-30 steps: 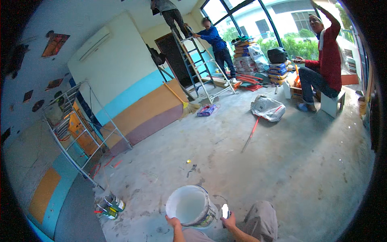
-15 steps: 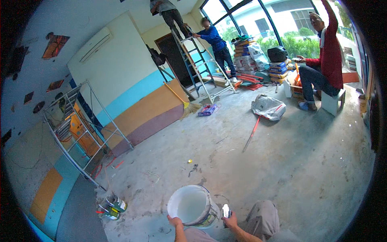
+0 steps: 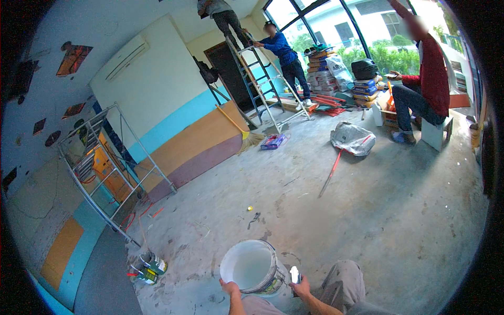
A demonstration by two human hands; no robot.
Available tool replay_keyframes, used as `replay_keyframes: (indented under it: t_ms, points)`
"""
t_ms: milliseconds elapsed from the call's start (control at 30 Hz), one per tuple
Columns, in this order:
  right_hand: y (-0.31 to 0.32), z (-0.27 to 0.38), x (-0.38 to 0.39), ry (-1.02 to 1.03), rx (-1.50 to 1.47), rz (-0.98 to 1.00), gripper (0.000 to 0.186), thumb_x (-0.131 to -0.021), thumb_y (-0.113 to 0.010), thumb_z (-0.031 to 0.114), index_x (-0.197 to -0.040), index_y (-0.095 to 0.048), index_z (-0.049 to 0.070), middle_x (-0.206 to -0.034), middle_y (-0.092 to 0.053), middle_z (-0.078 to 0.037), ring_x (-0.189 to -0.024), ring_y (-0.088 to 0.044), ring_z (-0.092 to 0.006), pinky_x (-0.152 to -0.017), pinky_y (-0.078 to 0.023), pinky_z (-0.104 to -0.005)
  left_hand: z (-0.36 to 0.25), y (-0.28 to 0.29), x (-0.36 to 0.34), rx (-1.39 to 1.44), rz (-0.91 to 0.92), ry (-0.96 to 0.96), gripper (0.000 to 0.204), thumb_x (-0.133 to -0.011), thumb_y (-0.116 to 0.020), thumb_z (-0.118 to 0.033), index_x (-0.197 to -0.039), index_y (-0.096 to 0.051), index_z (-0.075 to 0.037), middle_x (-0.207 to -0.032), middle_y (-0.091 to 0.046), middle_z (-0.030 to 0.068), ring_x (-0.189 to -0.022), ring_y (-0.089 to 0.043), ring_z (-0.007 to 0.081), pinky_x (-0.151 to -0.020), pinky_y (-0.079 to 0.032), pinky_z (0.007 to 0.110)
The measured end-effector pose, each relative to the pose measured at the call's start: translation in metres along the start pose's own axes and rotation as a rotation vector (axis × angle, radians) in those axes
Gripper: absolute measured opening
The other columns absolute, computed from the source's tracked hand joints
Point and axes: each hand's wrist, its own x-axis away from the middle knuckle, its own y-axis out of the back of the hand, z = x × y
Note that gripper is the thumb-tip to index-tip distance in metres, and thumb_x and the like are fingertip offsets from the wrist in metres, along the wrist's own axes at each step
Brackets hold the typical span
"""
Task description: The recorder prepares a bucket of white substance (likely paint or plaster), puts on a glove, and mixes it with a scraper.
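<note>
From where I stand, the person sits low at the near side, knees in grey trousers (image 3: 344,286), with a white bucket (image 3: 270,281) just in front on the concrete floor (image 3: 294,220). The bucket is tipped a little and pale inside; I cannot tell how full it is. The left hand (image 3: 230,287) is partly curled and has hold of the bucket's near left edge. The right hand (image 3: 302,289) is closed round a small tool (image 3: 294,274), held upright just right of the bucket; its face is glaring white, so I cannot tell its kind.

Left of the bucket, well apart, two paint cans (image 3: 153,263) stand side by side, with a metal scaffold (image 3: 111,219) beyond them. A small yellow lid (image 3: 250,208) lies on the floor past the bucket. Farther off are a broom (image 3: 253,140) against the striped wall, a purple box (image 3: 272,142) and, to its right, a grey sack (image 3: 353,139) with a red pole (image 3: 334,167).

At the far side one worker (image 3: 228,23) stands on a stepladder (image 3: 254,85), and another in blue (image 3: 286,50) holds it. At far right a person in red (image 3: 434,73) sits on a white stool (image 3: 433,135), one arm raised.
</note>
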Motion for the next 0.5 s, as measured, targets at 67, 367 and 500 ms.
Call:
replay_keyframes:
  t_ms: [67,367,500]
  points:
    - [0.0,-0.004,-0.001,-0.001,-0.016,0.005,0.078,-0.061,-0.08,0.023,-0.126,-0.042,0.0,-0.117,-0.056,-0.02,-0.108,-0.055,-0.0309,-0.092,-0.043,-0.0379,-0.003,0.004,0.006,0.009,0.016,-0.004,0.064,-0.073,-0.037,0.013,-0.134,-0.034,-0.004,-0.119,-0.056,0.0163,-0.102,-0.057,0.0301,-0.087,-0.046,0.038]
    - [-0.01,-0.031,0.011,0.175,0.053,0.006,0.079,-0.064,-0.077,0.029,-0.126,-0.04,-0.002,-0.115,-0.057,-0.021,-0.108,-0.055,-0.0344,-0.092,-0.044,-0.0403,0.031,0.034,-0.003,0.301,-0.025,-0.068,0.046,-0.084,-0.044,-0.006,-0.13,-0.04,-0.002,-0.126,-0.05,0.0157,-0.114,-0.049,0.0273,-0.099,-0.037,0.04]
    - [-0.016,-0.073,-0.043,0.11,-0.228,0.101,0.066,-0.068,-0.075,0.023,-0.122,-0.043,0.0,-0.107,-0.059,-0.018,-0.1,-0.057,-0.031,-0.084,-0.046,-0.0407,0.054,-0.008,-0.044,-1.664,0.308,-0.321,0.038,-0.088,-0.044,-0.022,-0.121,-0.056,-0.006,-0.135,-0.044,0.0179,-0.13,-0.028,0.0442,-0.106,-0.013,0.062]
